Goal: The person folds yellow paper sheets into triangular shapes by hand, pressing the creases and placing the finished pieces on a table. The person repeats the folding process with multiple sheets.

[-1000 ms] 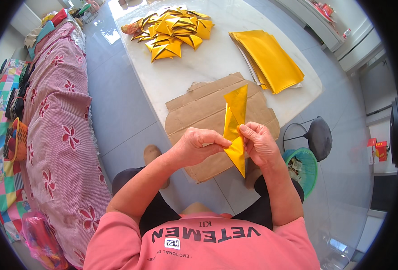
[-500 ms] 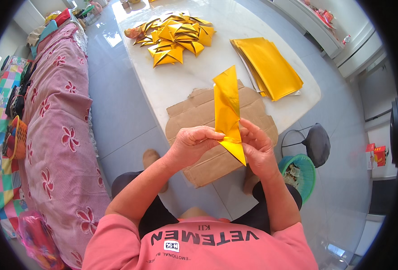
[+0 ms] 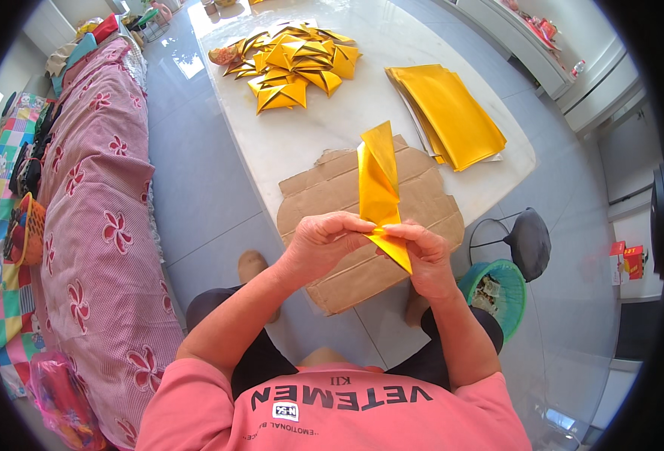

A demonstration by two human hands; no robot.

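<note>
A strip of folded gold foil paper (image 3: 378, 180) stands up from between my hands, with a pointed flap hanging below my fingers. My left hand (image 3: 329, 242) pinches its left edge near the lower fold. From the other side, my right hand (image 3: 426, 254) grips it at the same fold, thumb and fingertips close to the left ones. Under the hands lies a flattened piece of brown cardboard (image 3: 321, 199). A stack of flat gold foil sheets (image 3: 452, 116) is to the far right, and a heap of folded gold pieces (image 3: 294, 60) to the far left.
The white marble-look table (image 3: 369, 90) carries the cardboard and foil. Right of my knee stands a green basket (image 3: 514, 297) with scraps inside, beside a dark round-seated stool (image 3: 529, 239). A pink flowered cover (image 3: 95, 248) drapes a long seat at left.
My right hand has shifted its fingers up and left over the fold, closer to the left fingertips. The top of the foil strip has dipped slightly.
</note>
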